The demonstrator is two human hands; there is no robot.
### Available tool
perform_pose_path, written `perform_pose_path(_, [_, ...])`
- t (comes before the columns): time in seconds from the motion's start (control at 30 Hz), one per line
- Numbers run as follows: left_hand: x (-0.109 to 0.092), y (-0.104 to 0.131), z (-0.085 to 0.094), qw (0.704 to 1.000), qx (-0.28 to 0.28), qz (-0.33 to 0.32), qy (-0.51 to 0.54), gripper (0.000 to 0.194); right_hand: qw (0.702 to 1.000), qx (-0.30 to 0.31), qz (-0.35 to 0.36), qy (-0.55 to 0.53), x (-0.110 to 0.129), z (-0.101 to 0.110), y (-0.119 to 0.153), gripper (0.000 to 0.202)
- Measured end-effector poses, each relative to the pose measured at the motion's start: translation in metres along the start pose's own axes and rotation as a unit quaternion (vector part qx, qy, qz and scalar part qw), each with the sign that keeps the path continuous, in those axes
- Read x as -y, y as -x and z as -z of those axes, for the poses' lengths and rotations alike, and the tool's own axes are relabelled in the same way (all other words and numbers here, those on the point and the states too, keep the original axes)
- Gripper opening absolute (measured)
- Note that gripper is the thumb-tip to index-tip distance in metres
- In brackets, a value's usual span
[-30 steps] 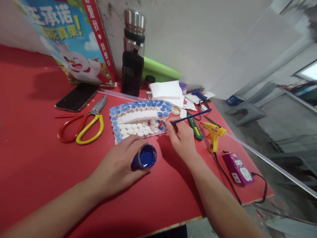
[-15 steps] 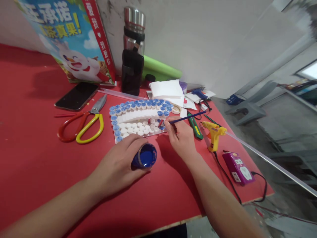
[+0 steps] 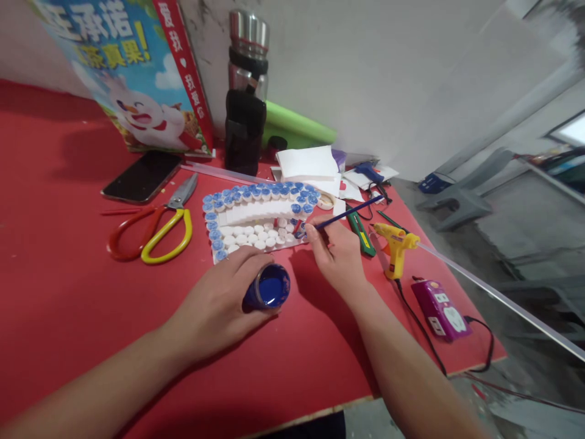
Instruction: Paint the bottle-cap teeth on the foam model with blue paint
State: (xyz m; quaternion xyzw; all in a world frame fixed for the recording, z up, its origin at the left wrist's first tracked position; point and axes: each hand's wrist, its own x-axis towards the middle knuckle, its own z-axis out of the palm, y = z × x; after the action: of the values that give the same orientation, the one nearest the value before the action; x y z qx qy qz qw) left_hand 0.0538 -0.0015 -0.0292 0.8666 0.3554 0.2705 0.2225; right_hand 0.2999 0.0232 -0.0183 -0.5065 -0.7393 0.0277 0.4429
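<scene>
My left hand (image 3: 218, 300) is wrapped round a jar of blue paint (image 3: 273, 286), its open mouth tilted toward the camera. Between the thumb and fingers of my right hand (image 3: 336, 253) is a dark blue paintbrush (image 3: 350, 213), its tip at the right end of a white board piece. That piece (image 3: 251, 214) carries many small round discs; those along the top, left edge and upper right are blue, while the lower middle ones are white. A few red bits show near the brush tip, which is partly hidden by my fingers.
On the red table (image 3: 150, 317) lie scissors (image 3: 165, 228), a phone (image 3: 141, 177), a green cutter (image 3: 361, 233), a yellow glue gun (image 3: 397, 244) and a purple power box (image 3: 441, 310) with cables. Behind stand a colourful bag (image 3: 141, 79), a bottle (image 3: 247, 91) and white papers (image 3: 308, 163).
The brush in my right hand is tilted more steeply, with its back end slightly higher. My left hand still holds the jar in nearly the same place.
</scene>
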Motion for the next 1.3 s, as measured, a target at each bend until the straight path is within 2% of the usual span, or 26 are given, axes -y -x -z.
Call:
perform_pose_path(0.47, [-0.0007, -0.0011, -0.0006, 1.0, 0.0, 0.004, -0.003, 0.05, 1.0, -0.013, -0.009, 0.008, 0.0027, 0.0022, 0.0002, 0.018])
perform_pose_path(1.0, [-0.0014, -0.0015, 0.0015, 1.0, 0.003, 0.002, -0.002, 0.049, 1.0, -0.001, -0.015, 0.007, 0.0029, 0.0041, 0.0, 0.016])
perform_pose_path(1.3, [-0.0007, -0.0013, 0.0008, 1.0, 0.004, 0.006, -0.002, 0.049, 0.999, -0.028, -0.033, -0.016, 0.0007, 0.0087, -0.0005, 0.02])
